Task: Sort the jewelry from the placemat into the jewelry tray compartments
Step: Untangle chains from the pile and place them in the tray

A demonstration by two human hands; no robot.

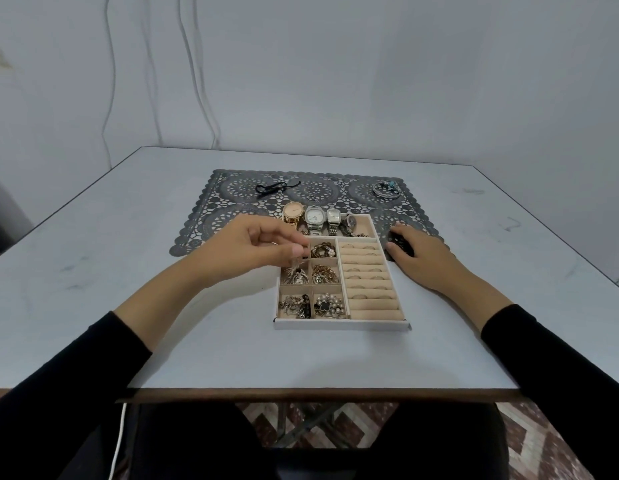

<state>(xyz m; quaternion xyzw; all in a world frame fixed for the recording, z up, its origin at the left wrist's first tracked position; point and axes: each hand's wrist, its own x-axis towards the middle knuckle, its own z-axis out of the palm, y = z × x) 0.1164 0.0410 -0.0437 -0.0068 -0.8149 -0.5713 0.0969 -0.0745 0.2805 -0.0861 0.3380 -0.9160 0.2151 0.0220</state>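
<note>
Reaching over the pale counter (197, 341), two arms in black sleeves come in from the near edge. The tray (339, 323) stands in the middle of the counter, its far part lying on the dark lace placemat (232, 192). In the tray, the small compartments on the left hold mixed pieces: a pearl piece (330, 305) in the nearest row, gold chains (324, 274) in the middle row. The right side holds ring rolls (368, 275) with several rings pushed in. The left hand (256, 249) hovers over the left compartments, thumb and fingers pressed together on a small shiny piece (297, 262) that hangs just above the middle row. The right hand (417, 258) lies flat beside the tray's right wall, fingers spread loosely over a dark object (400, 241) on the placemat. The far compartment holds four watches (315, 218) side by side. Farther on the placemat lie a black cord (271, 187) at left, a small ring (312, 197) near the middle, and bangles (387, 188) at the far right corner.
</note>
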